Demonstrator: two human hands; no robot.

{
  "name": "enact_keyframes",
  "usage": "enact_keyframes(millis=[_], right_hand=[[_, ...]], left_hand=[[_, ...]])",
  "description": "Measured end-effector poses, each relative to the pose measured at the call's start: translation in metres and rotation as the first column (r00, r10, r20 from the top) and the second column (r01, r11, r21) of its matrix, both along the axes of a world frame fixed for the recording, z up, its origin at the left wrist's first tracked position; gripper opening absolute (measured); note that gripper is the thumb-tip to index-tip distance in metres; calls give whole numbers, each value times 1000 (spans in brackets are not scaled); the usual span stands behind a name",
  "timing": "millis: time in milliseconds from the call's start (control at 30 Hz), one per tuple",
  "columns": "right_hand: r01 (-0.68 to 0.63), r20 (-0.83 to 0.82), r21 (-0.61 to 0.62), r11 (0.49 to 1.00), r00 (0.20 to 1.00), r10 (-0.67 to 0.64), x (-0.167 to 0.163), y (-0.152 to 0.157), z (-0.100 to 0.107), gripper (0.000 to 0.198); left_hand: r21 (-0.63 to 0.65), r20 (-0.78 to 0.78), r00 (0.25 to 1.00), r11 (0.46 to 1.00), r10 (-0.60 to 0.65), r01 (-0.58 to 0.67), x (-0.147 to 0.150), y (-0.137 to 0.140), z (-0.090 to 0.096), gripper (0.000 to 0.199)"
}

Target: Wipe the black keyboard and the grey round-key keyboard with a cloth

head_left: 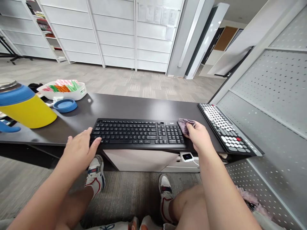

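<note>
A black keyboard lies flat along the front edge of the dark desk. At its left end rests my left hand, thumb on the near corner and fingers stretched along the side, apart from one another. My right hand pinches a striped, dark purplish cloth against the keyboard's right end, over the edge of the number pad. Part of the cloth is hidden under my fingers.
A second keyboard with white and red round keys lies at the desk's right end, beside a perforated panel. At left stand a yellow-and-blue tumbler, a blue lid and a white basket of colourful items. A small white-framed display hangs below the edge.
</note>
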State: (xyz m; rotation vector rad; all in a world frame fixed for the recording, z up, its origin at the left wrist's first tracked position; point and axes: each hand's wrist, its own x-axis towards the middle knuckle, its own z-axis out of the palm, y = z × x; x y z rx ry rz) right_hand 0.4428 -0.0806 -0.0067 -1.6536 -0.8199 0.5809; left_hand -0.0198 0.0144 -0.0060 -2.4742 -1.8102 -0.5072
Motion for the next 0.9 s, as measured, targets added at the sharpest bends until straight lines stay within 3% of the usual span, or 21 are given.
enact_keyframes(millis=[67,133,233,300,367,467,633,767,900], right_hand=[[-50,-130,-14,999,990,47,-9,3,5,30],[-58,-148,-29,998,987,53,-10,6,8,27],[91,170,-114,989,983,-71,0,9,11,27],[216,449,-178,960,886,-116,7,9,12,29],[274,580,-225,935,809,-98,9,9,12,31],[255,590,-274,927,806,-48,4,8,11,33],[222,586,-282,933,810,-15,-6,6,10,32],[206,570,-269,941,821,-17,-8,3,9,32],[172,554,-258,951,832,0,-10,-1,10,31]], left_hand=[[-4,0,1000,1000,18,-18,-8,7,1,74],[-11,-4,999,999,33,-33,-12,11,0,70],[55,39,997,996,71,-73,-10,12,0,63],[140,96,994,988,54,-67,1,9,4,58],[225,142,989,974,-27,-6,20,3,11,55],[310,161,964,938,-213,156,62,-13,19,50],[303,-42,840,794,-541,526,147,-47,10,66],[257,-121,796,755,-594,603,193,-54,-3,69],[233,-101,826,794,-554,561,208,-45,-3,65]])
